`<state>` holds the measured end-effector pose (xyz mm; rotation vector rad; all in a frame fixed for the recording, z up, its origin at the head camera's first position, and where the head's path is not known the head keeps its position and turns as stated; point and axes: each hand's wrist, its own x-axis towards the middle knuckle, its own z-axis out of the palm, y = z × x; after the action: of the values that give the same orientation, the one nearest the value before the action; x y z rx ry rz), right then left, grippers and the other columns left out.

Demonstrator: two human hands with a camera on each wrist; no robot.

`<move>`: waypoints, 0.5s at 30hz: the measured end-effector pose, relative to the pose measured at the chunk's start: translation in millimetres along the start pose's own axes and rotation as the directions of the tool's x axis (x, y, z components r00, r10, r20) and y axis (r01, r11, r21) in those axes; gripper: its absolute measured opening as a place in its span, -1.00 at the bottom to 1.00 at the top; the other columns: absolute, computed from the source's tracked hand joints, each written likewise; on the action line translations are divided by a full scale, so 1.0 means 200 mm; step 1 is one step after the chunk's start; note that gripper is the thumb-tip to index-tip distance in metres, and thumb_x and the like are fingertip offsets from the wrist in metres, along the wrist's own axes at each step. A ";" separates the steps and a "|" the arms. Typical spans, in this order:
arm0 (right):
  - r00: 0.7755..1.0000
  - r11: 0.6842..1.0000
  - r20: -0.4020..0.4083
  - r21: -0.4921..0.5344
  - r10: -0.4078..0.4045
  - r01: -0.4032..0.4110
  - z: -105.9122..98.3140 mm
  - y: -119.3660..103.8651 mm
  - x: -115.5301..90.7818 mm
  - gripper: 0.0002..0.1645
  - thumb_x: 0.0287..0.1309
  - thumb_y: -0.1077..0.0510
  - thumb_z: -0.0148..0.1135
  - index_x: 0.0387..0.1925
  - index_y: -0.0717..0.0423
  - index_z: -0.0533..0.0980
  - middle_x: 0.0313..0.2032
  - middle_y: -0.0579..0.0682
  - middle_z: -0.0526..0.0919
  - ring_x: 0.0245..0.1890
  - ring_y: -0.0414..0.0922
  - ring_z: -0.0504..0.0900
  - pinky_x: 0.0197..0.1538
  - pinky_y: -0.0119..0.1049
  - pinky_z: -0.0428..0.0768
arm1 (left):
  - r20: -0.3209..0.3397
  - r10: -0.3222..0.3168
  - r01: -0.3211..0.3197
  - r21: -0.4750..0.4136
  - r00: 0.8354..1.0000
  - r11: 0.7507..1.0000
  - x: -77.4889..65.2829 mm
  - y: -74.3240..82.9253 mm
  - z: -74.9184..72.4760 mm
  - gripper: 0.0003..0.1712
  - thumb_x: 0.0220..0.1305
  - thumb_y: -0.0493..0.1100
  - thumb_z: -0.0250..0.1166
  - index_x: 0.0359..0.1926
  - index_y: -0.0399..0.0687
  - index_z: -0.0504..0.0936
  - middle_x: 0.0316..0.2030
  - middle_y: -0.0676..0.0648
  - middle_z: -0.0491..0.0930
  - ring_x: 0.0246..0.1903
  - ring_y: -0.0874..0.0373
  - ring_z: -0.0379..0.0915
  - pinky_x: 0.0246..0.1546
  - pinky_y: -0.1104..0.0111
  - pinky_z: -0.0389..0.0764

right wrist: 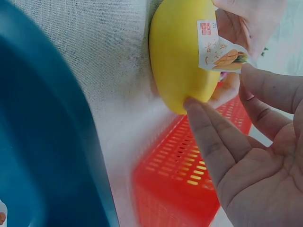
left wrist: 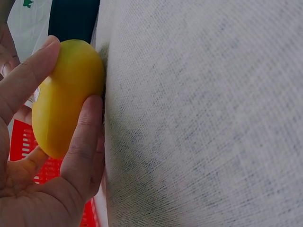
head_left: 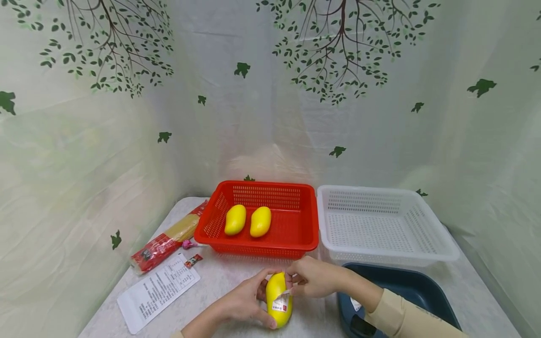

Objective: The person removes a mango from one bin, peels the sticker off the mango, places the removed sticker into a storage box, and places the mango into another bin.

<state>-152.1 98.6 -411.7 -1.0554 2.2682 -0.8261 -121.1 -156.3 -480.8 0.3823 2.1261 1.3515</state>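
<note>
In the head view a yellow mango stands close over the table at the front, held by my left hand with its thumb and fingers round the sides. A white printed sticker on the mango is partly lifted, its free end folded outward. My right hand pinches that loose end between thumb and index finger. In the right wrist view another right fingertip touches the end of the mango. From the left wrist, the mango lies between the left fingers, and the sticker is mostly hidden.
Two more mangoes lie in a red basket behind the hands. Beside it stands a white basket. A dark blue basin, holding a white sticker, sits under the right forearm. Packaged noodles and a printed sheet lie at left.
</note>
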 end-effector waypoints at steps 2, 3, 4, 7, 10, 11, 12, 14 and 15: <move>1.000 1.000 0.008 -0.002 0.002 -0.002 0.00 0.00 0.00 -0.91 0.35 0.16 0.42 -0.26 -0.03 0.61 -0.36 -0.27 0.64 -0.22 -0.37 0.65 0.13 -0.42 0.70 | 0.003 0.008 -0.008 -0.004 1.000 1.000 0.00 0.00 0.00 0.11 0.00 -0.27 0.74 0.49 0.38 0.36 -0.01 -0.05 0.59 -0.06 0.00 0.57 0.13 0.03 0.68; 1.000 1.000 0.010 -0.005 0.004 -0.004 0.00 0.00 0.00 -0.91 0.36 0.15 0.42 -0.25 -0.03 0.61 -0.36 -0.27 0.64 -0.23 -0.36 0.64 0.12 -0.43 0.70 | 0.006 0.010 -0.010 -0.007 1.000 1.000 0.00 0.00 0.00 0.11 0.00 -0.26 0.73 0.50 0.37 0.36 -0.01 -0.06 0.59 -0.06 0.00 0.57 0.14 0.03 0.68; 1.000 1.000 0.013 -0.007 0.005 -0.005 0.00 0.00 -0.01 -0.91 0.36 0.15 0.42 -0.24 -0.04 0.62 -0.36 -0.28 0.64 -0.23 -0.36 0.64 0.12 -0.43 0.70 | 0.008 0.012 -0.012 -0.009 1.000 1.000 -0.01 0.00 0.00 0.11 0.00 -0.26 0.73 0.50 0.35 0.35 -0.01 -0.06 0.60 -0.06 -0.01 0.57 0.15 0.02 0.68; 1.000 1.000 0.021 -0.002 0.015 -0.015 -0.01 0.00 -0.01 -0.91 0.36 0.12 0.42 -0.24 -0.07 0.62 -0.33 -0.31 0.66 -0.21 -0.38 0.65 0.14 -0.44 0.69 | 0.010 0.012 -0.012 -0.007 1.000 1.000 -0.01 0.00 0.00 0.12 0.01 -0.26 0.73 0.51 0.33 0.34 -0.01 -0.06 0.59 -0.05 0.00 0.57 0.15 0.02 0.68; 1.000 1.000 0.027 0.001 0.016 -0.016 0.00 -0.01 -0.01 -0.91 0.36 0.11 0.42 -0.24 -0.09 0.61 -0.30 -0.32 0.68 -0.17 -0.40 0.67 0.17 -0.43 0.69 | 0.008 0.006 -0.006 -0.004 1.000 1.000 -0.01 0.00 0.00 0.13 0.00 -0.26 0.74 0.52 0.34 0.34 -0.01 -0.06 0.59 -0.05 0.01 0.57 0.15 0.01 0.68; 0.999 1.000 0.029 0.001 0.014 -0.014 0.00 -0.01 -0.01 -0.91 0.36 0.12 0.42 -0.24 -0.09 0.61 -0.30 -0.33 0.68 -0.16 -0.40 0.67 0.18 -0.43 0.68 | 0.008 0.005 -0.005 -0.004 1.000 1.000 -0.01 0.00 0.00 0.14 -0.01 -0.26 0.74 0.52 0.34 0.33 -0.01 -0.06 0.59 -0.05 0.01 0.58 0.15 0.01 0.68; 0.999 1.000 0.033 0.003 0.014 -0.014 0.00 -0.01 -0.01 -0.91 0.37 0.11 0.42 -0.24 -0.09 0.61 -0.30 -0.33 0.68 -0.16 -0.40 0.67 0.18 -0.43 0.68 | 0.008 0.005 -0.005 -0.004 1.000 1.000 -0.01 0.00 0.00 0.14 -0.01 -0.26 0.74 0.51 0.35 0.33 -0.01 -0.06 0.59 -0.05 0.01 0.58 0.16 0.00 0.68; 0.999 1.000 0.038 0.000 0.008 -0.008 0.00 -0.01 -0.02 -0.91 0.37 0.11 0.42 -0.24 -0.09 0.61 -0.30 -0.33 0.68 -0.17 -0.40 0.66 0.18 -0.45 0.67 | 0.008 0.005 -0.005 -0.005 1.000 1.000 -0.01 0.00 0.00 0.13 -0.01 -0.26 0.74 0.51 0.36 0.34 -0.01 -0.06 0.59 -0.05 0.01 0.58 0.16 0.00 0.67; 0.999 1.000 0.040 -0.003 0.004 -0.004 0.00 -0.01 -0.02 -0.91 0.37 0.12 0.42 -0.24 -0.09 0.61 -0.30 -0.33 0.67 -0.17 -0.40 0.66 0.18 -0.46 0.66 | 0.008 0.007 -0.007 -0.005 1.000 1.000 -0.01 0.00 0.00 0.14 -0.01 -0.26 0.74 0.51 0.37 0.34 -0.01 -0.06 0.59 -0.05 0.01 0.58 0.16 0.00 0.67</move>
<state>-149.5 101.0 -409.6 -1.0593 2.2386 -0.7934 -120.0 -156.7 -479.8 0.3928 2.1165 1.3566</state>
